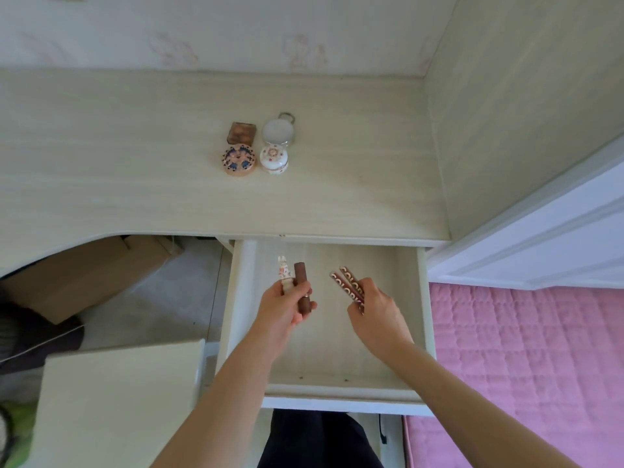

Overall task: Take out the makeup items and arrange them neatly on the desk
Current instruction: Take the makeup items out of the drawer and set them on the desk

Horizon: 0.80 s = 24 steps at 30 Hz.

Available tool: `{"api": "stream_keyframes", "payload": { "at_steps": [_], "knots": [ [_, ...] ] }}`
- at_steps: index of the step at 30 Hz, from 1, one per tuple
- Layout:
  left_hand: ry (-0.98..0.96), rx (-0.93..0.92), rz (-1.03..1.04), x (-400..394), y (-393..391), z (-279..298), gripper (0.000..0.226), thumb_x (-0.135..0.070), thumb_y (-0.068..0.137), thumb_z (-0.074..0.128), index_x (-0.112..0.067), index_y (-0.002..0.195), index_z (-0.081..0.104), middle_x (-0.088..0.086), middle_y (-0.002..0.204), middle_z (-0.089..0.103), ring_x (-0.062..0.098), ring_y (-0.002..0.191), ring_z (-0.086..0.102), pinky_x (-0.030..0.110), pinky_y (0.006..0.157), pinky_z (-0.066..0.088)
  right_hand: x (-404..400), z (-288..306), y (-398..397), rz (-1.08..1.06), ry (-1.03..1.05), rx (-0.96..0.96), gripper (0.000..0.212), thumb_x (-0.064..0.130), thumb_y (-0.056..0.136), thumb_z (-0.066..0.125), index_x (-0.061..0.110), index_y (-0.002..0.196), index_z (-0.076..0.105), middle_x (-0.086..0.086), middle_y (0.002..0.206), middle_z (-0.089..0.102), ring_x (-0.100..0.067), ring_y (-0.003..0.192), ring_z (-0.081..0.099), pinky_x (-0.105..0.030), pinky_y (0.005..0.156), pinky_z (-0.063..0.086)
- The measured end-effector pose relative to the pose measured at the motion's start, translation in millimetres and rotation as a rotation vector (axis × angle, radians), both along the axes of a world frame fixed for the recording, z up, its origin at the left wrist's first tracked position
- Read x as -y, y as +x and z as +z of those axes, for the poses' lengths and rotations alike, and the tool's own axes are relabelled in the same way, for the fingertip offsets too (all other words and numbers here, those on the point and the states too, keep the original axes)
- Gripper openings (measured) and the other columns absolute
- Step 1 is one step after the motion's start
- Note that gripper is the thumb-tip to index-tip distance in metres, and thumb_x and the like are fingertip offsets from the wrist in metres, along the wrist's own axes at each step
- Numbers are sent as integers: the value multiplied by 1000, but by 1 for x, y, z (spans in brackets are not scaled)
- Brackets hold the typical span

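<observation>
At six o'clock, dark trousers (320, 440) show below the front rail of the open drawer (337, 349); a white box top (118, 400) sits at seven to eight o'clock and a pink quilted bed (526, 366) fills four o'clock. Both bare forearms reach up from the bottom edge into the drawer, nothing crossing in front of them. The left hand (282, 307) is over the drawer's left half, its grip curled round two items held upright side by side: a white rabbit-topped tube (283, 270) and a brown tube (301, 282) just right of it, touching. The right hand (378, 309) is over the drawer's right half, palm down, its grip pinching two slim dark-red sticks (346, 282) that lie together and point toward eleven o'clock; pale letters on them read "COLORK", the rest hidden under the fingers. A cardboard box (91, 275) stands on the floor at nine o'clock, under the surface (101, 170). Farther on, near twelve o'clock, four items stand in a tight square on the surface: a round patterned compact (238, 159), a white floral jar (274, 159) just right of it, a brown square case (241, 132) behind the compact, and a white round case (278, 130) with a metal ring behind the jar. A white door (540, 238) stands at three o'clock.
</observation>
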<state>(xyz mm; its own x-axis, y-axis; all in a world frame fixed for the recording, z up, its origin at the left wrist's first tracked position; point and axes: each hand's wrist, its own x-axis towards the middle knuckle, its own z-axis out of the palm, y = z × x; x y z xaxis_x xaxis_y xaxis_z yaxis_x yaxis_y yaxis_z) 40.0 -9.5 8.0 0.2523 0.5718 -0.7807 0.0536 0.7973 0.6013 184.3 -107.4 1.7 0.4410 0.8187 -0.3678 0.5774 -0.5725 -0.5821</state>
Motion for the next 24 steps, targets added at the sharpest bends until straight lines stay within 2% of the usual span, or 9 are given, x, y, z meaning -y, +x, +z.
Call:
{"api": "stream_keyframes", "payload": {
  "at_steps": [4,10,14,18,20,24],
  "knots": [
    [41,-24,33,-18,13,17,20,-10,85,69,-5,103,62,10,90,67,23,70,69,24,59,55,-25,19,14,-127,31,-75,11,11,83,46,14,93,44,-5,76,56,-28,66,53,-32,56,38],
    [110,-62,-15,-59,40,35,15,-8,86,67,-5,99,62,9,87,66,25,70,67,22,54,53,-73,37,41,-215,73,-110,12,11,84,46,18,92,43,4,67,50,-10,57,47,-23,44,31],
    [133,-45,-84,-99,66,43,18,-6,87,65,-4,104,61,10,90,66,26,73,66,24,57,54,-114,43,59,-281,85,-125,14,10,84,48,17,95,43,5,70,49,-9,57,47,-23,43,29],
    [170,-76,-185,-142,94,43,23,-1,84,64,-1,106,58,12,90,63,27,72,66,34,69,57,-158,40,76,-358,44,-137,17,11,84,48,11,102,47,4,72,49,-9,60,46,-23,46,30],
    [189,-98,-220,-163,108,40,21,2,85,61,-2,104,56,13,89,60,26,71,63,32,65,56,-179,35,85,-404,19,-123,19,12,85,49,11,104,48,4,72,47,-10,60,45,-24,47,30],
    [337,-274,-363,-200,134,23,16,-1,84,58,-5,99,54,14,88,57,24,71,55,33,65,48,-215,23,102,-470,-42,-96,17,15,87,49,11,103,47,2,73,48,-13,59,46,-26,48,31]
  ]
}}
